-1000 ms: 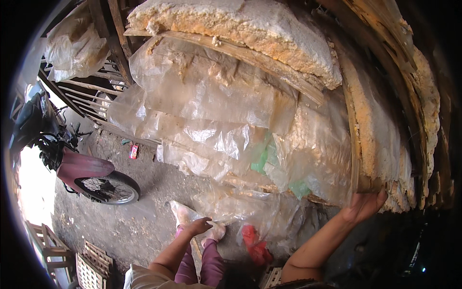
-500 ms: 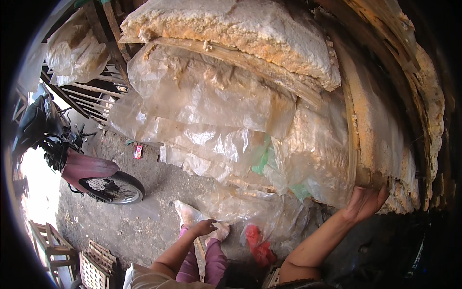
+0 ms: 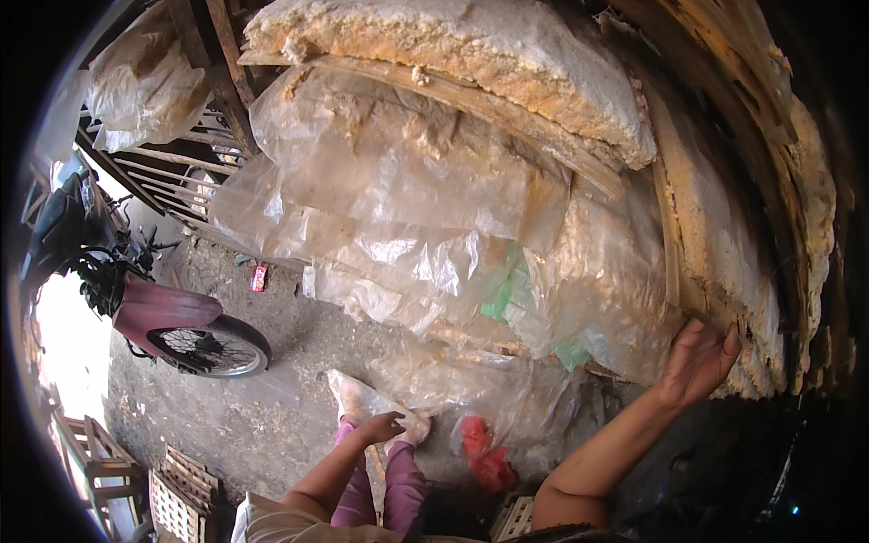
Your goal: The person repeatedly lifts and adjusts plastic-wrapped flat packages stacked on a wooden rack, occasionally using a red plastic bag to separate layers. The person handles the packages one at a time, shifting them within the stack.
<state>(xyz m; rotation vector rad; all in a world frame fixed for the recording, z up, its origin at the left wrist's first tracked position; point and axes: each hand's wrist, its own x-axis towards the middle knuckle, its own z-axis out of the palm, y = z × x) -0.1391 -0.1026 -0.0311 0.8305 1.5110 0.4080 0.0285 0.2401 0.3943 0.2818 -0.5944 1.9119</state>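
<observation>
- The setting is a dim, cluttered space with a rough grey floor (image 3: pixel 299 344) strewn with small scraps.
- Nearest, at six o'clock, the left hand (image 3: pixel 385 426) hangs above the feet, palm down, its fingers loosely bent and free of any object.
- Just before half past five, crumpled red plastic (image 3: pixel 487 457) lies on the floor.
- Toward four o'clock, the right forearm angles upward; the right hand (image 3: pixel 695 362) is raised, fingers bent against the lower end of a crusty, orange-and-white slab (image 3: pixel 697 217). Whether they grip or merely touch cannot be told. The slab stretches up toward two o'clock.
- Clear plastic sheets (image 3: pixel 380 190) cover the middle.
- Around nine o'clock is a small red-and-pink packet (image 3: pixel 259 278), its print too small to read; farther out stands a motorbike (image 3: pixel 163 303).
- At twelve o'clock, a thick crumbly block (image 3: pixel 453 68) rests on a board.
</observation>
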